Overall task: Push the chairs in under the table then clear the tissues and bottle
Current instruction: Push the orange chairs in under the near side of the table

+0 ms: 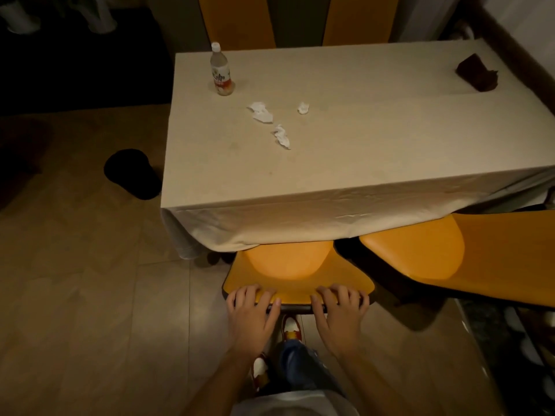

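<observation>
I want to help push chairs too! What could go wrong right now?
The tablecloth hangs over the chair seat. Pushing could snag it and tug the cloth, maybe tipping the upright bottle. The left hand and right hand curl over the chair's top edge, so fingers might get pinched against the table.

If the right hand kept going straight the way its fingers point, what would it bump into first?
The right hand already grips the orange chair by its backrest. Going on forward, it would probably meet the hanging tablecloth at the table's near edge, though depth is hard to judge.
</observation>
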A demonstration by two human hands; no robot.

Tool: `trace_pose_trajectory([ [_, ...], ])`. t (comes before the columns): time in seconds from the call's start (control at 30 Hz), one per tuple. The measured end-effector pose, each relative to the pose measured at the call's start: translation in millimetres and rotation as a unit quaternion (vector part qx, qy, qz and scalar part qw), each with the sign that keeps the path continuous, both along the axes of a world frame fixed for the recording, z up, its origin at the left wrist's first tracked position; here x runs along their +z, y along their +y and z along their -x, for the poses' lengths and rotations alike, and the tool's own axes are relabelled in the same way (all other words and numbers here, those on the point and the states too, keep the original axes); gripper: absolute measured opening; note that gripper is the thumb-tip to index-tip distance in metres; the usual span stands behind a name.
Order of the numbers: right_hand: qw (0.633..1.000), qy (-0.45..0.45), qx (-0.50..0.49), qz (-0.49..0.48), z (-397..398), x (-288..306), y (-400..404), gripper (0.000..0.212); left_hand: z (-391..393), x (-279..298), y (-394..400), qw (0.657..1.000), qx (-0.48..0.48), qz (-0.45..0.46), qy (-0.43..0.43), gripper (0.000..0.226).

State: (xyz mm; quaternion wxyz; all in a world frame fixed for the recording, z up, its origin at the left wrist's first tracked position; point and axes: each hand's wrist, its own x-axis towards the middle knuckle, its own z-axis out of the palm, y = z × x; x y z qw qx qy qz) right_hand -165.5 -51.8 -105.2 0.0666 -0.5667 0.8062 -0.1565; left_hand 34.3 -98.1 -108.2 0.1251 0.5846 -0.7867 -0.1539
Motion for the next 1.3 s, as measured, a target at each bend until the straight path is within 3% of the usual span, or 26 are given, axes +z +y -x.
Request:
trace_pose_trajectory([
  [0.33,1.000,0.014,-0.005,-0.012,1,-1,-27,0.030,-1,1,-28,1.000,-0.009,-0.024,-0.005,0.041],
  [0.57,0.999,0.014,0.027,-0.028,26,1,-87,0.032,17,2,-85,0.999,-0.004,-0.025,0.021,0.035],
  [1.13,0.990,-0.012,0.126,-0.059,106,2,-247,0.060,77,-6,-232,0.999,0.032,-0.033,-0.011,0.037],
  [1.3,0.990,-0.005,0.131,-0.049,110,0,-251,0.047,83,-11,-234,0.999,0.041,-0.020,0.004,0.036],
])
